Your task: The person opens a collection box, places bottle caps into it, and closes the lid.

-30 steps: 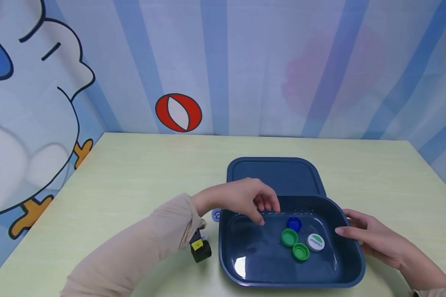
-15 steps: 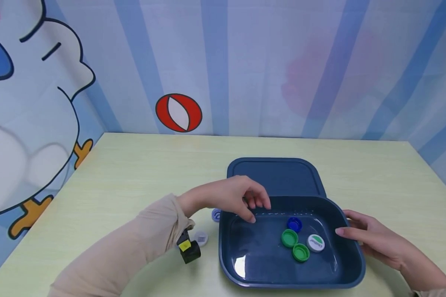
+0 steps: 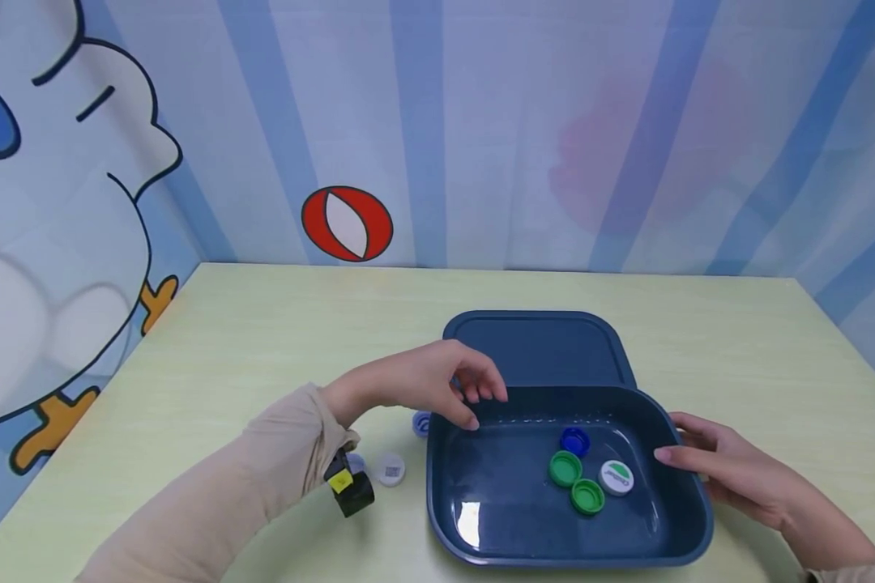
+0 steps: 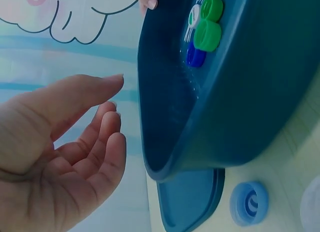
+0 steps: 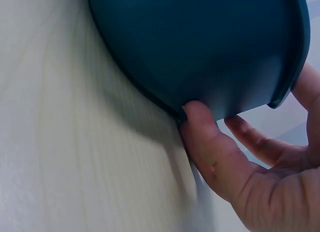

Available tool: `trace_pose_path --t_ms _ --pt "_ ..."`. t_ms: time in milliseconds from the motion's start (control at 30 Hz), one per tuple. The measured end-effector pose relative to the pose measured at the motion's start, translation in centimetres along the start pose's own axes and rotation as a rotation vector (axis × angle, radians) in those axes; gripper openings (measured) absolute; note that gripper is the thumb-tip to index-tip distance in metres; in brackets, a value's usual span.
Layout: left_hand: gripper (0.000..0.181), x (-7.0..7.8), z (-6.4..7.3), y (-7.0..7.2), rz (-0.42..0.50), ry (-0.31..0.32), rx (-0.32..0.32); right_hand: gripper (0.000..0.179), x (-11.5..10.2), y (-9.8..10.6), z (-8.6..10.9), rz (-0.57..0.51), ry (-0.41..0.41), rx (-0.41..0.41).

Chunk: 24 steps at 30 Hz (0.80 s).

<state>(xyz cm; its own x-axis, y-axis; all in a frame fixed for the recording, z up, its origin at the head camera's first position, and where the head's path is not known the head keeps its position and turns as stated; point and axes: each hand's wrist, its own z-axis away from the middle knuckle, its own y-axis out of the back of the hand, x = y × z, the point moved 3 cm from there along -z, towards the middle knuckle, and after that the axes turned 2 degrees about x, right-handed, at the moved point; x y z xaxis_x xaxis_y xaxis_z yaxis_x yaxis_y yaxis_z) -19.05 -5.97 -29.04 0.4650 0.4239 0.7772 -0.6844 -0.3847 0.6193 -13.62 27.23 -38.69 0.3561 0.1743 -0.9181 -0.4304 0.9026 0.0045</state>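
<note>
A dark blue plastic box (image 3: pixel 510 518) stands on the table. Inside it lie two green bottle caps, one (image 3: pixel 565 468) touching the other (image 3: pixel 586 496), beside a dark blue cap (image 3: pixel 574 441) and a white cap with a green mark (image 3: pixel 616 478). My left hand (image 3: pixel 437 379) hovers over the box's back left rim; its fingers are loosely bent and hold nothing, as the left wrist view confirms. At the right end, my right hand (image 3: pixel 740 474) grips the box wall, thumb at the rim and some fingers outside and underneath.
Behind the box lies a matching flat lid (image 3: pixel 539 348). Left of the box are a light blue cap (image 3: pixel 421 423), a white cap with a printed code (image 3: pixel 390 470) and another pale cap (image 3: pixel 356 463), partly hidden by the wrist camera (image 3: pixel 350 490). A patterned curtain (image 3: pixel 481 129) bounds the table's back.
My left hand has drawn back leftward from over the box's inside toward its left rim, uncovering the white cap on the table. The right hand and the caps in the box stay put.
</note>
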Motion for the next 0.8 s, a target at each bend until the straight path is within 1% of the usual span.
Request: trace_pose_path --t_ms 200,400,500,700,800 --pt "0.033 -0.8 0.5 0.4 -0.005 0.031 0.035 0.062 -0.1 0.1 0.0 0.024 -0.014 0.021" --pt "0.032 -1.5 1.0 0.8 0.021 0.044 0.056 0.060 0.0 0.0 -0.1 0.008 -0.003 0.007" --pt "0.031 -2.0 1.3 1.2 0.015 0.054 0.077 0.059 0.0 0.0 -0.1 0.004 0.004 -0.001" --pt "0.031 -3.1 1.9 2.0 0.013 0.109 0.119 0.060 0.0 0.0 -0.1 0.008 0.000 0.004" --pt "0.032 -3.7 2.2 2.1 0.016 0.128 0.127 0.061 0.0 0.0 -0.1 0.010 0.001 0.004"
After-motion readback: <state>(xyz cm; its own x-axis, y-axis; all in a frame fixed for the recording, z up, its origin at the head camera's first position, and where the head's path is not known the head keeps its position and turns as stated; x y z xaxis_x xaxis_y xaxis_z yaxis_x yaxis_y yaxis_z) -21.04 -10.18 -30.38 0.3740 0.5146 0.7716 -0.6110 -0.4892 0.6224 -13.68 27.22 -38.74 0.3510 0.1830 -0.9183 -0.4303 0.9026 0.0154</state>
